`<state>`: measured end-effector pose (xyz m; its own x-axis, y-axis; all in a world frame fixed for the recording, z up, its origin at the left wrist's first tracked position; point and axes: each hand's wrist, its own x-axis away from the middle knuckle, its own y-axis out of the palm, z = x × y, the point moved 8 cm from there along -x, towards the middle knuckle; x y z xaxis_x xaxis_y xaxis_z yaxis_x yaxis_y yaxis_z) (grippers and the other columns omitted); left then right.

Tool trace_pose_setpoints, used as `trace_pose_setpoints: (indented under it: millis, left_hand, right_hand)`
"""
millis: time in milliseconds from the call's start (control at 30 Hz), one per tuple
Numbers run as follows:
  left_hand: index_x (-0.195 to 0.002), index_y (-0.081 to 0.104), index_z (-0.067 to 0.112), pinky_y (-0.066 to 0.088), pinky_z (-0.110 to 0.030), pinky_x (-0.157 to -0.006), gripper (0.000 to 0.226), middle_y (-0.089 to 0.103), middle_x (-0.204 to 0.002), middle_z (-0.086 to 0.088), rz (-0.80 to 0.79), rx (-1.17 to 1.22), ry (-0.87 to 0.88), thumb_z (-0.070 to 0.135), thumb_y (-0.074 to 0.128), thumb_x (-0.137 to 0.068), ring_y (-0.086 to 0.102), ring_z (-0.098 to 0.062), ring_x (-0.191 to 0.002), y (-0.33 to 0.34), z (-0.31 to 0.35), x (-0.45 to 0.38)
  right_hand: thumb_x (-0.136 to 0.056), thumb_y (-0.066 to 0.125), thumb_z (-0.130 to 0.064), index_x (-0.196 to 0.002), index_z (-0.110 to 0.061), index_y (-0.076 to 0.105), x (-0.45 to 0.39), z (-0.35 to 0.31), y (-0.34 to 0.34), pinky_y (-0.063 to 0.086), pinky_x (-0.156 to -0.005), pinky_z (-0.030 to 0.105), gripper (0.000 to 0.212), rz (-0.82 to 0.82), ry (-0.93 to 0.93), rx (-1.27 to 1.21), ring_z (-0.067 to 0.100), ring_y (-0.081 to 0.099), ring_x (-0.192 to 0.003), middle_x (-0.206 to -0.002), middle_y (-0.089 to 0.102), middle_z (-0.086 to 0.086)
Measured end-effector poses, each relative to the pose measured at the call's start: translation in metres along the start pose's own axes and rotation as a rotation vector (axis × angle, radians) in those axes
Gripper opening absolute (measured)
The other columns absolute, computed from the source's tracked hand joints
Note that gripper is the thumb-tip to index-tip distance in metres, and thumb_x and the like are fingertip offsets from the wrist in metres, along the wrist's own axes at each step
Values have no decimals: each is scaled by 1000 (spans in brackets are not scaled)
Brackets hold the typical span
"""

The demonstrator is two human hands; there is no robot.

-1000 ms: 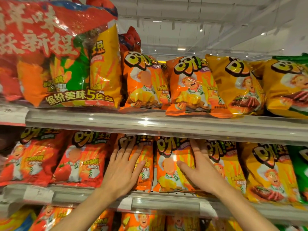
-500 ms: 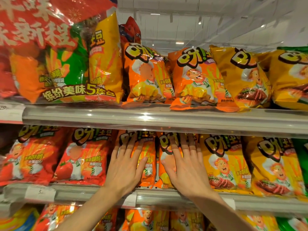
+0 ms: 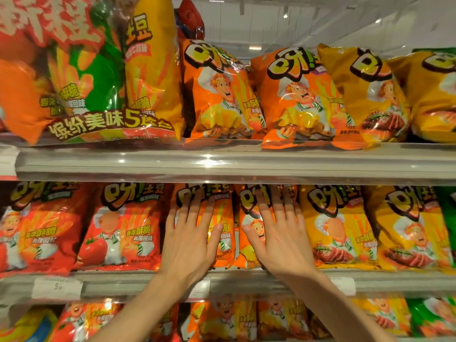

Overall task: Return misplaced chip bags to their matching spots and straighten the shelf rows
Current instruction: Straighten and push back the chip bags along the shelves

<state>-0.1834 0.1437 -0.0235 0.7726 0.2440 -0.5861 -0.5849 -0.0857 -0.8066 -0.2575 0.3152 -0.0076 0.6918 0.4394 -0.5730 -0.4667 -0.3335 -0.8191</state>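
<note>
On the middle shelf, two orange chip bags stand side by side. My left hand (image 3: 188,239) lies flat, fingers spread, on the front of the left orange bag (image 3: 222,218). Pressed flat against the right orange bag (image 3: 246,230) is my right hand (image 3: 277,236), fingers spread too. Neither hand grips anything. Red bags (image 3: 121,225) stand to the left of them, yellow bags (image 3: 338,228) to the right.
The top shelf (image 3: 222,164) carries a big multipack (image 3: 86,70) at the left, two orange bags (image 3: 217,90) and yellow bags (image 3: 365,95). A green bag (image 3: 446,218) shows at the far right. The lower shelf holds more mixed bags (image 3: 222,317). Price tags (image 3: 58,287) line the rail.
My right hand slid left from the yellow bag's edge onto the right orange bag. My left hand stayed on the left orange bag. The view tilted down slightly.
</note>
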Motion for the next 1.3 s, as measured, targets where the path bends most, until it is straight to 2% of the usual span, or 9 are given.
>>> trace_pose_setpoints:
  millis: [167, 333, 500, 700, 833, 933, 1067, 1167, 1300]
  left_hand:
    - [-148, 39, 24, 24, -50, -117, 59, 40, -153, -8, -11, -7, -2, 55, 20, -102, 37, -29, -140, -1, -2, -1]
    - [-138, 50, 17, 31, -50, -112, 50, 51, -138, -11, 97, 58, -10, 47, 33, -101, 45, -30, -129, -18, 7, 5]
    - [-129, 56, 12, 37, -33, -95, 41, 52, -122, -7, 273, 274, 9, 35, 50, -96, 50, -25, -114, -42, 57, 6]
    - [-123, 56, 23, 46, -32, -76, 33, 48, -109, 9, 239, 486, 31, 33, 56, -92, 55, -14, -93, -42, 156, -4]
    - [-131, 53, 20, 38, -21, -89, 42, 49, -123, 1, 78, 413, 86, 32, 59, -90, 56, -17, -111, -14, 208, -10]
    - [-137, 44, 18, 43, -36, -103, 54, 47, -134, -12, -23, 206, 163, 40, 53, -89, 50, -30, -123, 3, 231, -19]
    - [-147, 37, 23, 24, -54, -118, 79, 49, -144, -10, -165, -88, 244, 69, 40, -84, 43, -29, -137, 9, 236, -38]
    - [-155, 18, 28, 7, -50, -122, 99, 28, -160, -3, -327, -176, 256, 87, 33, -77, 25, -22, -147, 14, 233, -43]
    - [-157, 16, 23, 9, -49, -122, 118, 22, -163, -3, -269, -192, 295, 99, 26, -66, 24, -23, -149, 11, 232, -44]
  right_hand:
    - [-98, 27, -68, -147, -22, 38, 1, 0, 1, 29, -116, 54, 68, -10, -9, -71, 35, 35, -140, -145, 48, 10]
    - [-98, 21, -68, -153, -25, 26, 5, 10, -8, 19, -120, 46, 70, -25, -62, -348, 23, 20, -147, -155, 33, 1]
    - [-99, 35, -56, -139, -14, 45, 4, 52, -39, 37, -106, 44, 59, 119, -64, -443, 27, 43, -123, -130, 52, 9]
    - [-92, 51, -43, -121, -2, 59, 1, 151, -63, 49, -86, 51, 51, 216, 13, -317, 43, 58, -96, -101, 64, 24]
    - [-88, 49, -40, -114, -8, 68, 4, 191, -59, 52, -80, 47, 45, 171, -113, -129, 42, 62, -89, -95, 66, 20]
    - [-87, 45, -51, -131, -16, 59, 14, 196, -46, 50, -92, 49, 57, 56, -283, -57, 36, 61, -106, -116, 64, 14]
    - [-83, 43, -69, -146, -23, 44, 19, 200, -33, 35, -108, 60, 78, -43, -408, 38, 32, 53, -129, -137, 58, 10]
    - [-85, 38, -76, -156, -28, 23, 16, 206, -32, 16, -118, 61, 88, -111, -464, 36, 31, 33, -146, -155, 41, 9]
    - [-84, 31, -84, -159, -30, 14, 16, 209, -28, 1, -120, 54, 94, -127, -512, 54, 27, 26, -150, -159, 36, 7]
